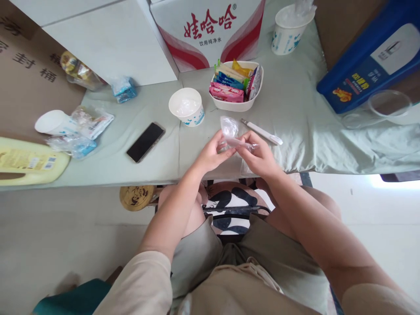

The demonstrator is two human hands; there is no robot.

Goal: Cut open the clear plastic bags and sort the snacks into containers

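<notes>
Between my two hands, just above the table's front edge, is a clear plastic bag, crumpled, its upper part standing up. My left hand pinches it from the left, and my right hand grips its other side with fingers closed. What the bag holds, if anything, I cannot make out. Close behind my right hand lies a white pen-like tool with a grey tip. Beyond my hands stand a paper cup with clear plastic inside and a white bowl full of wrapped snacks.
A black phone lies to the left. Further left are a tipped paper cup, plastic wrappers and a yellow jug. At the right are a blue jug and a clear plastic cup. A printed carton stands behind.
</notes>
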